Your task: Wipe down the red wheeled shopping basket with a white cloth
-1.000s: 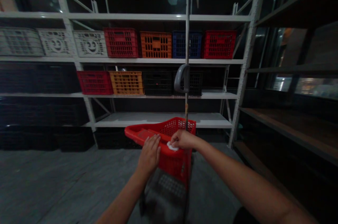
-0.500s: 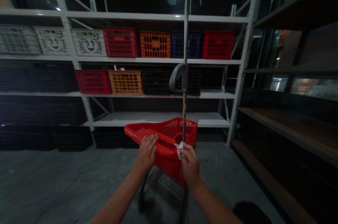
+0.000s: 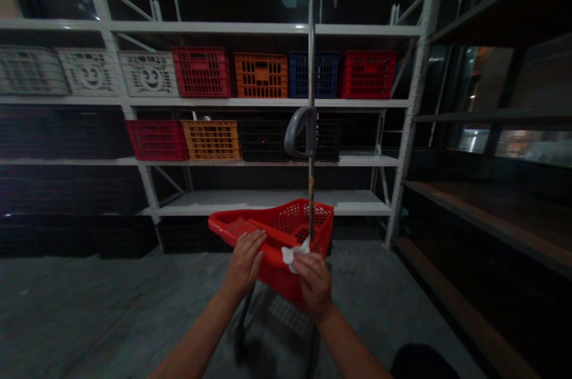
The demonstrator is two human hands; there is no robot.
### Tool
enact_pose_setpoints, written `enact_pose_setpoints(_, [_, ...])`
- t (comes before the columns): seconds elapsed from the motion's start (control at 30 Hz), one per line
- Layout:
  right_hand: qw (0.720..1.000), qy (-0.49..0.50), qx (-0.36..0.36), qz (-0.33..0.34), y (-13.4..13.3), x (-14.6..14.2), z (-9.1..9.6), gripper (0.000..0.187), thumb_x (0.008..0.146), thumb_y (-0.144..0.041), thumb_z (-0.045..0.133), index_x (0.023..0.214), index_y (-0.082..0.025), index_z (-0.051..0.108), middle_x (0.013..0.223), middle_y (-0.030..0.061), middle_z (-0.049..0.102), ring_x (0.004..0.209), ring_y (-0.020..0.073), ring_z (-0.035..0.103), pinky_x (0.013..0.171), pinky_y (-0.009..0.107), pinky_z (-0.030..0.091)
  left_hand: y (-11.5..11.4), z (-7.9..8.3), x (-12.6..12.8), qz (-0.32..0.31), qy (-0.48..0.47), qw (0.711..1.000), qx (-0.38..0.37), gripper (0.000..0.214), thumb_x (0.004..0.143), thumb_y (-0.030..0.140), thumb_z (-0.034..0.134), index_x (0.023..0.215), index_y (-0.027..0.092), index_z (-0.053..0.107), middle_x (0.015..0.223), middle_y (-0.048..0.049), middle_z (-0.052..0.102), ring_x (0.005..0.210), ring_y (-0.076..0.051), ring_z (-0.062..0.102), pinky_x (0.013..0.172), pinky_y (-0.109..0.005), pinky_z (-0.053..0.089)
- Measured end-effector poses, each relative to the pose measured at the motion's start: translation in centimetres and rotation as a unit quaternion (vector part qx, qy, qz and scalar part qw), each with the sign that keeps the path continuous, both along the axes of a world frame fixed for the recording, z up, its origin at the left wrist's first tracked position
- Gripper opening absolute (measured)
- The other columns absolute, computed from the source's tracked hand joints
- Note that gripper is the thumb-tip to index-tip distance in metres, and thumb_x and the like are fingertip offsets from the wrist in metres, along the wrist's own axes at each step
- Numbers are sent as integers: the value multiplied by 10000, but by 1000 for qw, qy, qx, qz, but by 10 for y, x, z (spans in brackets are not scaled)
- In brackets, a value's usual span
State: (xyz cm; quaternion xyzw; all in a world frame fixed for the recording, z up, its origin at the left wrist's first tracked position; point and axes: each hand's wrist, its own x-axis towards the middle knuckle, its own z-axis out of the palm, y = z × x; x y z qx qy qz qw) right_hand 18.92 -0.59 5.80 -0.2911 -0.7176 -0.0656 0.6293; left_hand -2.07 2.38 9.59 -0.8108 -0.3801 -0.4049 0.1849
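The tall white shelving rack fills the wall ahead of you, its coloured crates well apart from your hands, and the grey floor lies dim below. The red basket stands just in front of you, raised off that floor on something dark that is hard to make out. A thin upright pole rises from its near right corner, with a grey grip partway up. Your left hand lies flat on the near rim, fingers stretched out and closed round nothing. Your right hand has its fingers pinched shut on a small white cloth, held against the rim just beside the foot of the pole. The flat hand only steadies the basket, so a hard push from your right hand could, I judge, tip it or slide it away and swing the pole. The cloth could also snag in the mesh, and in this poor light you may not notice.
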Motion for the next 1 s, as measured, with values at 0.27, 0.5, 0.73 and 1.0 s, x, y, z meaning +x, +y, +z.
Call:
enact_pose_setpoints(0.27, [959, 230, -164, -39, 25, 8, -13, 235, 789, -250, 464, 897, -159, 652, 936, 112, 612, 886, 202, 563, 787, 343, 445, -6, 22, 21, 73, -5, 997, -12, 341, 842, 316, 329, 1051, 191, 566, 1140, -81, 569, 1129, -225, 442, 985, -499, 295])
enact_pose_setpoints(0.5, [950, 250, -182, 37, 16, -30, -9, 192, 789, -218, 437, 849, -185, 616, 868, 66, 591, 832, 178, 553, 742, 289, 441, -32, 47, 102, 151, 62, 981, -101, 469, 864, 388, 238, 764, 148, 628, 673, -120, 641, 655, -200, 596, 745, -416, 415])
enact_pose_setpoints(0.73, [955, 240, -174, -17, 60, -7, -5, 190, 767, -213, 462, 781, -146, 639, 908, 107, 600, 855, 191, 565, 787, 329, 447, -18, 37, 86, 238, 97, 962, -91, 564, 863, 404, 176, 681, 122, 629, 586, -147, 633, 549, -236, 599, 589, -372, 390])
enact_pose_setpoints(1.0, [983, 142, -118, 7, 33, -28, -4, 287, 790, -148, 434, 987, -189, 638, 1005, 94, 621, 960, 184, 548, 863, 347, 432, -40, 41, 65, 257, 133, 950, -118, 470, 836, 346, 237, 690, 154, 640, 636, -116, 662, 583, -224, 615, 629, -356, 403])
